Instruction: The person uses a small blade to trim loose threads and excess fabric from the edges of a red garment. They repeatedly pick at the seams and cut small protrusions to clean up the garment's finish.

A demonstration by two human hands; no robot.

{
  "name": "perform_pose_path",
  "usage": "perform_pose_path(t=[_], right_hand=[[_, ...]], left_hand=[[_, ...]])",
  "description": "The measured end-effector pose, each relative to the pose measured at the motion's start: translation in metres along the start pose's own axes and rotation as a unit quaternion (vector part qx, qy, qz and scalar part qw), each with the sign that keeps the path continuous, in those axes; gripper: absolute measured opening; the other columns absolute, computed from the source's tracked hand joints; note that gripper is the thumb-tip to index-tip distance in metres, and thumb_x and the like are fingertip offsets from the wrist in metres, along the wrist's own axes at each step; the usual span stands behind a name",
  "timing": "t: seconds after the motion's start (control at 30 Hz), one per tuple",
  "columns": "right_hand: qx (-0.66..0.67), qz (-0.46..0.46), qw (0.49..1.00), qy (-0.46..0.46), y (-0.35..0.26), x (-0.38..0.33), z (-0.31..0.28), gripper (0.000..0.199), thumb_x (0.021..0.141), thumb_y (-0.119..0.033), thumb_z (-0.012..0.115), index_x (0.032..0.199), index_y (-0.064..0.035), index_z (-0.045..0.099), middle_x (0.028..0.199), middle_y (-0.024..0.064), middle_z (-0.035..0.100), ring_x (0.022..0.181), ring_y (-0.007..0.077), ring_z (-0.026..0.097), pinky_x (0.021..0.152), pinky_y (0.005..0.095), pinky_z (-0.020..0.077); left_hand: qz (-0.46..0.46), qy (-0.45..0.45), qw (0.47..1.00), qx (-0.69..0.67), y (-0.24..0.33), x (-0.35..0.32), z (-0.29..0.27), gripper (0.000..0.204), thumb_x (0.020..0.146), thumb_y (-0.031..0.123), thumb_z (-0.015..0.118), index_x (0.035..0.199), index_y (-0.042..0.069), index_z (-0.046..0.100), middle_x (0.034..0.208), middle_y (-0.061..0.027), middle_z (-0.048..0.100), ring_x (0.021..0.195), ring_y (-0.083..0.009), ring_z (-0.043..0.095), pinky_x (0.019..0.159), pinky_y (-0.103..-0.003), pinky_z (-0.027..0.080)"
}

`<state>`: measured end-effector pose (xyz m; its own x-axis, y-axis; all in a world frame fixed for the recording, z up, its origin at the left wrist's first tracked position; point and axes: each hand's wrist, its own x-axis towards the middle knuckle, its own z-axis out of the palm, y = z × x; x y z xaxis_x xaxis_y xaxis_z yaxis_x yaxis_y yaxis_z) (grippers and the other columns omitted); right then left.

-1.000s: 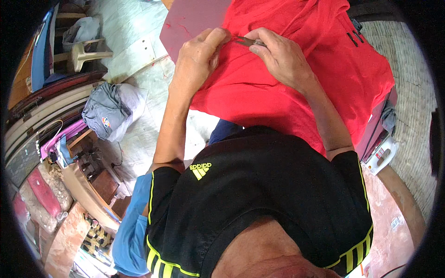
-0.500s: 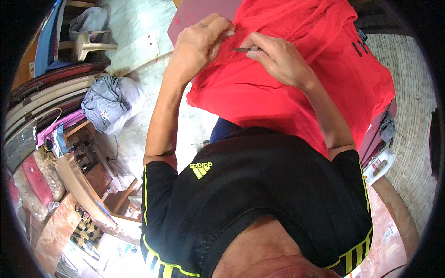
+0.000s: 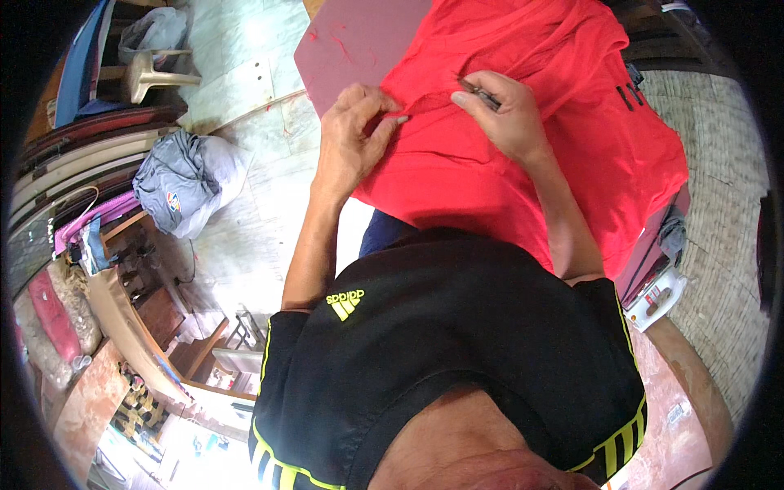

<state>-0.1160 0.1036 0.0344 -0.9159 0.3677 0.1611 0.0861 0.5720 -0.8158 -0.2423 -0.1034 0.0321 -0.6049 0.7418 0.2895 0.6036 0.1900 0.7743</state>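
A large red cloth (image 3: 523, 192) lies spread in soft folds over the table in front of me. At its left edge my left hand (image 3: 358, 126) pinches the fabric between thumb and fingers. My right hand (image 3: 510, 114), above the middle of the cloth, is closed round a small dark metal tool (image 3: 483, 96) with a pointed tip. It looks like thread snips, though the fingers cover much of it. The tip points up and left, a short way from my left fingertips.
Loose red threads (image 3: 341, 51) lie on the maroon tabletop (image 3: 380, 33). Left on the floor sits a bag with grey clothes (image 3: 184, 184), below a cream plastic stool (image 3: 151, 77). A white clothes iron (image 3: 658, 299) stands at the right, near a striped mat (image 3: 710, 212).
My left hand has come down toward me along the cloth's edge, uncovering threads on the tabletop. My right hand has shifted slightly right, turning the tool's tip upward.
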Motion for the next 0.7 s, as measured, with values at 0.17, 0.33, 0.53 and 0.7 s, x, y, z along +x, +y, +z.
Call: perform_pose_path(t=[0.17,0.33,0.53,0.7], right_hand=[[0.115,-0.037,0.992,0.038,0.012,-0.012,-0.009,0.013,0.09,-0.013,0.071,0.089,-0.0037,0.063,0.071,-0.003,0.05,0.063,0.0071,0.047,0.057,0.0269,0.0375],[0.141,0.069,0.988,0.004,0.016,-0.024,-0.004,0.012,0.094,-0.013,0.068,0.091,-0.0052,0.06,0.071,-0.0086,0.044,0.064,0.002,0.039,0.057,0.0229,0.0336],[0.124,0.095,0.987,0.044,0.011,-0.018,0.007,0.013,0.094,-0.015,0.069,0.09,-0.005,0.061,0.072,-0.0085,0.046,0.065,0.0026,0.04,0.057,0.0232,0.0354],[0.102,0.119,0.986,0.055,0.011,-0.022,0.01,0.014,0.094,-0.016,0.069,0.089,-0.0041,0.062,0.073,-0.0079,0.051,0.067,0.0025,0.043,0.06,0.0225,0.038]], left_hand=[[-0.055,0.05,0.992,-0.104,-0.009,-0.015,-0.005,0.008,0.084,0.005,0.075,0.087,-0.001,0.07,0.075,-0.0098,0.064,0.067,-0.0202,0.061,0.065,-0.03,0.049],[-0.039,0.088,0.995,-0.038,-0.015,0.001,-0.009,0.016,0.084,0.01,0.076,0.094,-0.002,0.07,0.079,-0.0118,0.063,0.07,-0.0231,0.059,0.067,-0.032,0.048],[0.035,-0.015,0.999,-0.028,-0.036,0.054,0.032,0.028,0.083,0.015,0.078,0.104,-0.002,0.07,0.091,-0.0181,0.07,0.084,-0.032,0.068,0.076,-0.036,0.053],[-0.061,0.083,0.995,0.014,-0.09,0.07,-0.013,0.014,0.088,0.011,0.073,0.094,-0.002,0.073,0.084,-0.0161,0.073,0.077,-0.0232,0.07,0.072,-0.032,0.054]])
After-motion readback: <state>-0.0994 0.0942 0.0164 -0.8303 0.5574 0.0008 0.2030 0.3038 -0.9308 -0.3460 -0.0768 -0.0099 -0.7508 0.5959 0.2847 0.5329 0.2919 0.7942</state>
